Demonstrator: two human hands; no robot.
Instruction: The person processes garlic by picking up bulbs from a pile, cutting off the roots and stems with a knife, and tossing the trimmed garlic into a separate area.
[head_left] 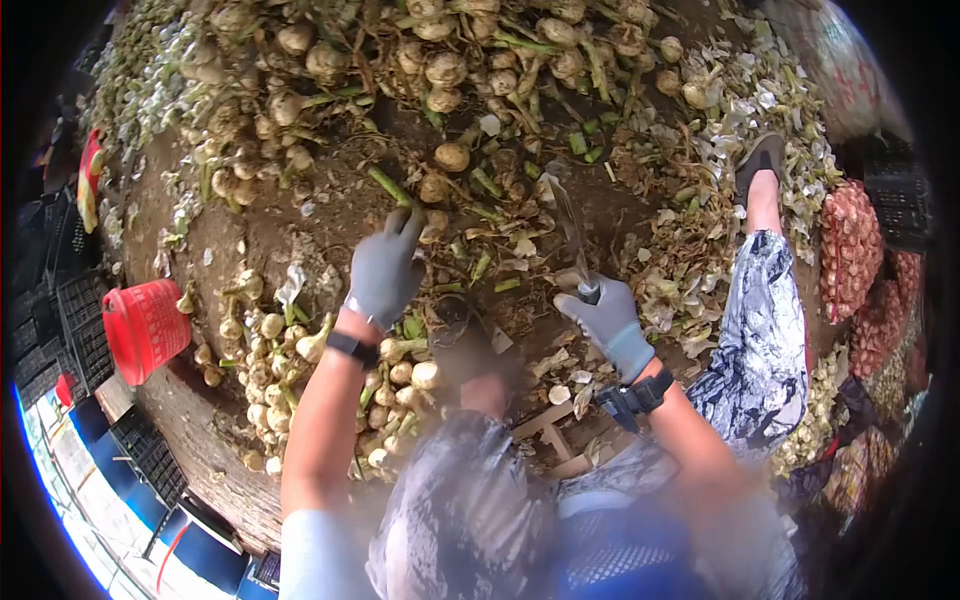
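Note:
My left hand, in a grey glove, is at the near edge of the pile with its fingers closed around a garlic bulb. A thick green stem sticks out past the fingertips to the upper left. Gripped in my gloved right hand is a knife, its long blade pointing up and away from me. Cut green stem pieces and dry leaves lie on the soil between the hands. A loose garlic bulb rests just beyond them.
Uncut garlic is heaped across the far side. Trimmed bulbs lie left of my legs. A red basket stands at the left, near black crates. Filled red mesh sacks are at the right, beyond my outstretched leg.

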